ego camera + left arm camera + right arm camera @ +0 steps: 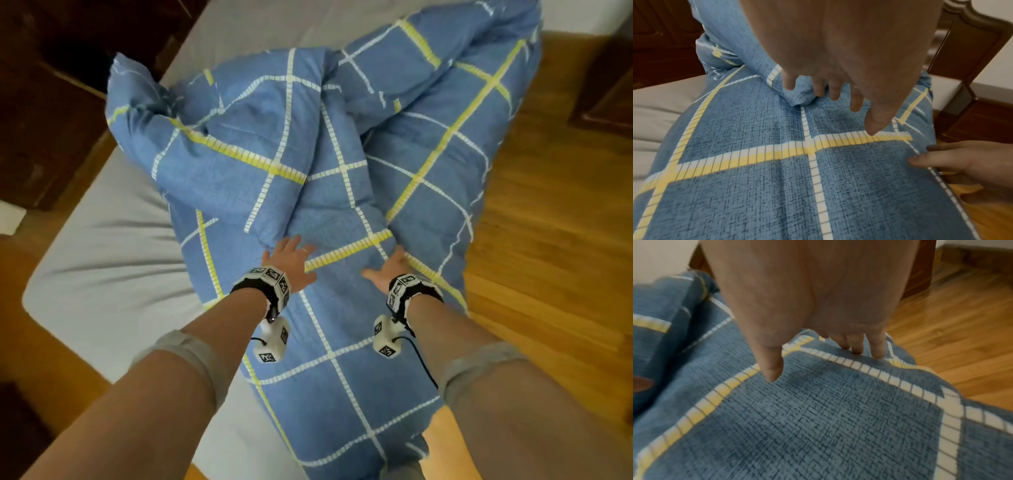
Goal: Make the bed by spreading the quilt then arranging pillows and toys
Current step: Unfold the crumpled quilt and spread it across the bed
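Both forearms reach out near the camera — left hand [290, 263] and right hand [388, 268] lie with fingers spread, flat on the bunched blue checked quilt [308, 154], heaped along the mattress's [113, 260] right side.

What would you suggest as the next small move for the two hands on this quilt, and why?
Probably close the left hand on the fold at its fingertips and draw it left over the bare mattress. The quilt lies bunched along the bed's right side, partly hanging over the wooden floor. Both hands, including the right hand, only rest open on it.
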`<state>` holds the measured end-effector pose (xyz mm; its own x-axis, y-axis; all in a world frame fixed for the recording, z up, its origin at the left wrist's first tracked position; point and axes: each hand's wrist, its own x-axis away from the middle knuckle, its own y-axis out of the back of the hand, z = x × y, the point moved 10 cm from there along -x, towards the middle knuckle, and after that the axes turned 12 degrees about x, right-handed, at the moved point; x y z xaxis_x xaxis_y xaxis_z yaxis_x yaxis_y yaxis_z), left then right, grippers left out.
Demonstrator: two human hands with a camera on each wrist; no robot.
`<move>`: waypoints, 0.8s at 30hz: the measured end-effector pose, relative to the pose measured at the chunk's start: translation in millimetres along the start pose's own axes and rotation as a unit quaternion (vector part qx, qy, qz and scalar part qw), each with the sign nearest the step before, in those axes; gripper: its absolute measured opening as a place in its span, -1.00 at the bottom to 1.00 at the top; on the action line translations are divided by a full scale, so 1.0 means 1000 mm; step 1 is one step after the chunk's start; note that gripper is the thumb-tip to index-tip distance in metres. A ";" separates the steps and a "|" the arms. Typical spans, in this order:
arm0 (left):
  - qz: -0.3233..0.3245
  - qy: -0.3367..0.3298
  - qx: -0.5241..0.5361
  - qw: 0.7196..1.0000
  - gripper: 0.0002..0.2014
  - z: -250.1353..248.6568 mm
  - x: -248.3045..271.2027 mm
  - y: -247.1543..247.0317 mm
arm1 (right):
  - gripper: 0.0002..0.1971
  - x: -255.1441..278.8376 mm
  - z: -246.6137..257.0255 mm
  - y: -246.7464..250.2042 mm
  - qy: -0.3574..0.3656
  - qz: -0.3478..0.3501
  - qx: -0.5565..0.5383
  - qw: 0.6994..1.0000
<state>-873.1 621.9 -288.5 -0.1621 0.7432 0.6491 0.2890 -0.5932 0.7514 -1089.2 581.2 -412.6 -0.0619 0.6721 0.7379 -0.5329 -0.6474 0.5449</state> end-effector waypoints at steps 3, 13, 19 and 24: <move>0.027 0.018 0.021 0.999 -0.22 0.008 -0.020 -0.011 | 0.48 -0.021 -0.004 -0.012 -0.026 0.012 -0.037 0.999; -0.196 0.179 -0.135 0.955 -0.22 0.102 0.014 0.098 | -0.15 0.003 0.094 -0.008 0.096 -0.031 -0.050 0.994; -0.231 0.145 -0.032 0.962 -0.10 0.189 0.063 0.162 | -0.23 0.094 0.181 -0.007 0.088 -0.100 -0.117 0.984; -0.179 -0.106 -0.010 0.978 0.06 0.203 0.106 0.180 | -0.63 0.198 0.246 -0.071 0.148 -0.076 0.032 0.986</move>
<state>-646.1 656.4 -108.6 -0.0486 0.9505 0.3070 0.2311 -0.2883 0.9292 -855.7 671.8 -207.3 -0.2340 0.8323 0.5025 -0.5006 -0.5462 0.6716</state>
